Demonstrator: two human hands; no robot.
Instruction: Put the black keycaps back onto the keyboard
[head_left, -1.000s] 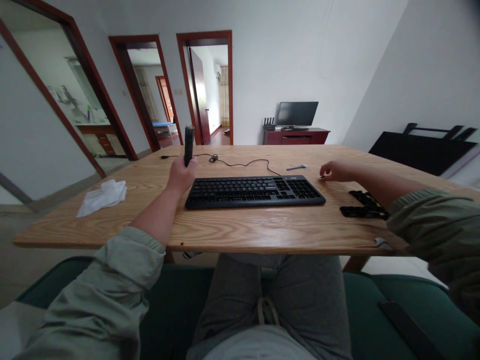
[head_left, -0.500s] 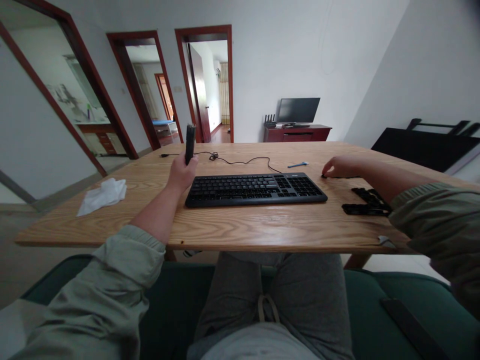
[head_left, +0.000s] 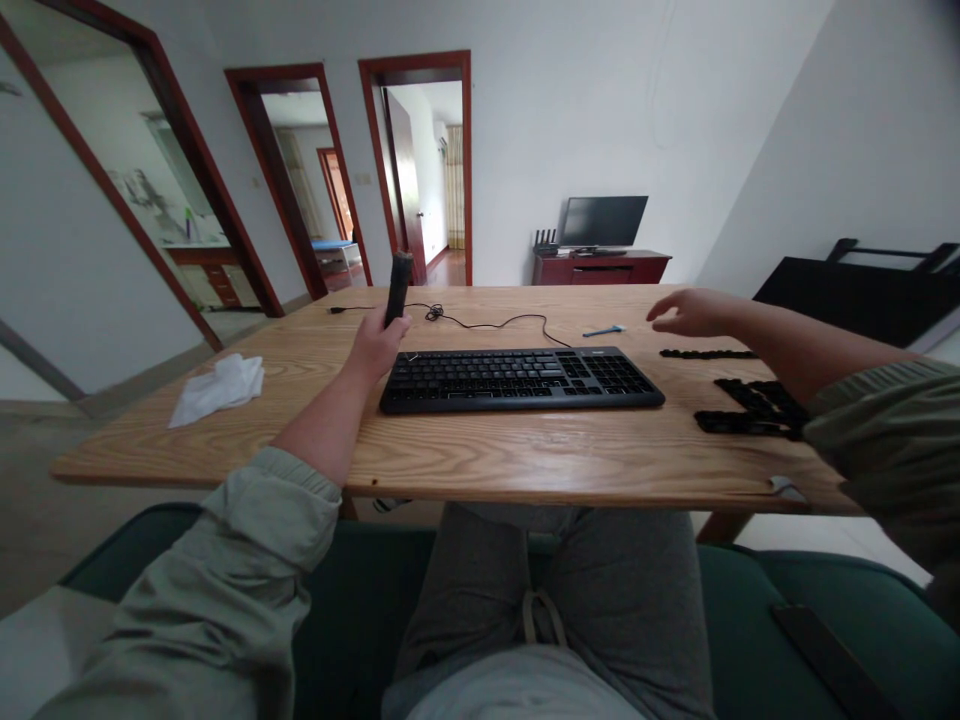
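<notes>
Past the far edge of the wood-grained surface (head_left: pixel 525 455), a pale wall carries red-framed doorways, and a monitor (head_left: pixel 604 221) stands on a dark red cabinet (head_left: pixel 630 265). Near the middle of the surface lies a black keyboard (head_left: pixel 517 382), its long side facing the person, with a thin cable (head_left: pixel 495 326) winding away behind it toward the left. The left hand (head_left: pixel 375 348), just beside the keyboard's left end, has its fingers clamped around the lower part of a black stick-like piece (head_left: pixel 400 280), which points up with a slight lean to the right. The right hand (head_left: pixel 694 313) is past the keyboard's right end, its fingers loosely apart. Below it in view lies a narrow black strip (head_left: pixel 705 354), and nearer the person are more black strips (head_left: pixel 739 422), grouped together and partly hidden by the right sleeve (head_left: pixel 885 430). A blue brush-like tool (head_left: pixel 602 331) rests behind the keyboard; crumpled white tissue (head_left: pixel 221 388) lies well off to the left.
</notes>
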